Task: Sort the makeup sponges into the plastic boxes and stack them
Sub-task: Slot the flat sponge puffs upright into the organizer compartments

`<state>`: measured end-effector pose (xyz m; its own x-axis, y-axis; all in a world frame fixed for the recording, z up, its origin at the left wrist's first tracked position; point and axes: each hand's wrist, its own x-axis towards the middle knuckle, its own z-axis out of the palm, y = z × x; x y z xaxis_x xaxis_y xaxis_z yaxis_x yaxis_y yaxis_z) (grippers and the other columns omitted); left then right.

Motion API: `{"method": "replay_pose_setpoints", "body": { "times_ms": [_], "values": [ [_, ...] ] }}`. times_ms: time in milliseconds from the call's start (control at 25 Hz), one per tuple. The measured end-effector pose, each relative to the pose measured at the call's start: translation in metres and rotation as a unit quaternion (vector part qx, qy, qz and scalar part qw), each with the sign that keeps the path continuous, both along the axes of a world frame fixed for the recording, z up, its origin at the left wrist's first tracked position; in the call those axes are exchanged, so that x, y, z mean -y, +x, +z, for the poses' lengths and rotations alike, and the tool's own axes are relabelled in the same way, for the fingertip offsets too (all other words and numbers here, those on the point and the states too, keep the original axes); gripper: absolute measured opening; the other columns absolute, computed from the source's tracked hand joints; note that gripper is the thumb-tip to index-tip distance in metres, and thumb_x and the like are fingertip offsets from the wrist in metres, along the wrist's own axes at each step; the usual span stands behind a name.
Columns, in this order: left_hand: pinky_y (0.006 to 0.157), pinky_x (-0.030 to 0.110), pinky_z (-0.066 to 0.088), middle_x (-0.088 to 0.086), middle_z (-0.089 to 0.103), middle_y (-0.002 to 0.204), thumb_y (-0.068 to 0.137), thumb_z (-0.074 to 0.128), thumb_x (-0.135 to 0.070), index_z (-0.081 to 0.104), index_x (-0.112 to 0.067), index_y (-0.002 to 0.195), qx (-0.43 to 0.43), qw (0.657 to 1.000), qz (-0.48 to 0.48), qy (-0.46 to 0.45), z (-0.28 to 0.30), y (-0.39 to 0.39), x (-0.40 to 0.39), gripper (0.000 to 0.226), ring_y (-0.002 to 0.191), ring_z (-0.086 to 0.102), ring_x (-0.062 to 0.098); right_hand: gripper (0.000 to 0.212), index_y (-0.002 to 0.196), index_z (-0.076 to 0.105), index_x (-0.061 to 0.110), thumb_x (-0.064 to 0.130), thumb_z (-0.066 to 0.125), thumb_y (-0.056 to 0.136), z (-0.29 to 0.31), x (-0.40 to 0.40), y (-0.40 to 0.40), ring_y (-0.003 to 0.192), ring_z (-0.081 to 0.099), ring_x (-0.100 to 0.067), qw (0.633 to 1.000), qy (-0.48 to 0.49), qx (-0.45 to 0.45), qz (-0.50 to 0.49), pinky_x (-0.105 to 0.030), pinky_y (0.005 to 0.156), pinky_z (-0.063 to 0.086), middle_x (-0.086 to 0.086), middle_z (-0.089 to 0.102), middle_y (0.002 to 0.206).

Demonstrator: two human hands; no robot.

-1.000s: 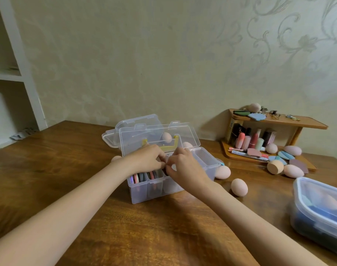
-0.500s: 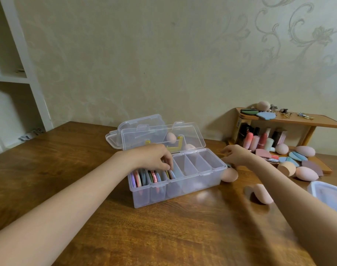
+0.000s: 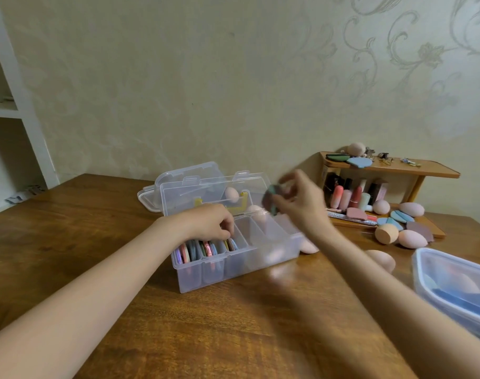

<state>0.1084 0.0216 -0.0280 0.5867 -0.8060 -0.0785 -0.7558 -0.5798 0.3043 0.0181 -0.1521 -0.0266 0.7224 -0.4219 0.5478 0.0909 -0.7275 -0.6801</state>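
A clear divided plastic box (image 3: 249,259) stands open on the wooden table, its lid upright behind it. Flat round sponges (image 3: 203,248) stand on edge in its left compartments. My left hand (image 3: 208,222) rests on them, fingers pressed among the sponges. Above the box's right end, my right hand (image 3: 299,201) pinches flat sponges (image 3: 270,202), brown and teal, blurred by motion. Egg-shaped pink sponges lie to the right of the box (image 3: 381,259) and by the wooden rack (image 3: 409,239).
A two-tier wooden rack (image 3: 430,170) at the back right holds lipsticks, flat sponges and small clips. A second clear box (image 3: 452,280) with sponges inside sits at the right edge. Another clear lidded box (image 3: 156,192) lies behind the open one. White shelves stand at left.
My right hand went from the box out toward the rack and has come back above the box holding flat sponges. My left hand has stayed on the sponges in the box.
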Motion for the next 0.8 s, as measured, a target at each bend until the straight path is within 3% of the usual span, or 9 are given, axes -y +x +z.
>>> {"method": "replay_pose_setpoints", "body": {
  "times_ms": [80,200,360,440,600,720,800],
  "values": [
    [0.086,0.032,0.051,0.005,0.068,0.106,0.090,0.055,-0.018,0.067,-0.012,0.107,0.016,1.000,0.012,0.013,0.000,-0.002,0.001,0.021,0.093,0.062,0.018,0.020,0.090,0.054,0.009,0.006,0.069,0.077,-0.014,-0.034,-0.004,0.057,0.051,0.001,0.996,-0.062,0.001,0.058,-0.010,0.054,0.038,0.011,0.051,0.065],
    [0.080,0.033,0.051,0.010,0.067,0.105,0.090,0.054,-0.018,0.065,-0.007,0.108,0.027,0.999,0.033,0.021,0.000,-0.007,0.000,0.023,0.091,0.061,0.022,0.019,0.088,0.051,0.003,0.002,0.066,0.076,-0.033,-0.053,-0.003,0.064,0.047,-0.014,0.986,-0.141,0.003,0.089,-0.017,0.056,0.034,-0.001,0.056,0.076],
    [0.063,0.024,0.044,0.007,0.061,0.088,0.091,0.055,-0.020,0.063,-0.005,0.104,0.007,0.998,0.057,0.000,0.002,-0.016,-0.001,0.022,0.082,0.057,0.022,0.020,0.097,0.051,-0.001,-0.002,0.058,0.079,-0.032,-0.062,-0.007,0.077,0.053,-0.030,0.968,-0.226,-0.026,0.107,-0.032,0.061,0.036,-0.013,0.060,0.091],
    [0.063,0.025,0.044,0.007,0.059,0.085,0.089,0.057,-0.020,0.063,-0.005,0.099,0.006,0.998,0.059,-0.002,0.001,-0.019,0.000,0.019,0.079,0.056,0.021,0.018,0.101,0.049,0.001,0.000,0.052,0.083,-0.032,-0.067,-0.008,0.083,0.052,-0.030,0.958,-0.264,-0.067,0.088,-0.035,0.064,0.038,-0.013,0.058,0.097],
    [0.062,0.022,0.044,0.002,0.060,0.080,0.087,0.060,-0.017,0.061,-0.016,0.085,-0.015,0.998,0.063,-0.023,0.002,-0.019,-0.001,0.003,0.075,0.057,0.017,0.015,0.103,0.049,0.006,0.009,0.050,0.088,-0.029,-0.068,-0.010,0.089,0.054,-0.026,0.954,-0.270,-0.115,0.051,-0.037,0.070,0.043,-0.010,0.059,0.102],
    [0.069,0.025,0.047,0.009,0.066,0.095,0.084,0.064,-0.017,0.069,-0.015,0.095,-0.027,0.997,0.064,-0.041,0.002,-0.016,-0.005,0.012,0.086,0.061,0.022,0.017,0.106,0.050,0.005,0.011,0.050,0.089,-0.028,-0.066,-0.007,0.090,0.058,-0.028,0.955,-0.250,-0.145,0.061,-0.037,0.070,0.045,-0.013,0.064,0.101],
    [0.066,0.026,0.044,0.012,0.066,0.093,0.082,0.065,-0.016,0.069,-0.010,0.094,-0.024,0.997,0.063,-0.046,0.000,-0.016,-0.006,0.014,0.080,0.058,0.020,0.019,0.106,0.054,0.005,0.012,0.051,0.089,-0.028,-0.064,-0.003,0.092,0.059,-0.029,0.954,-0.242,-0.162,0.066,-0.036,0.071,0.045,-0.013,0.064,0.102]
  ]
}}
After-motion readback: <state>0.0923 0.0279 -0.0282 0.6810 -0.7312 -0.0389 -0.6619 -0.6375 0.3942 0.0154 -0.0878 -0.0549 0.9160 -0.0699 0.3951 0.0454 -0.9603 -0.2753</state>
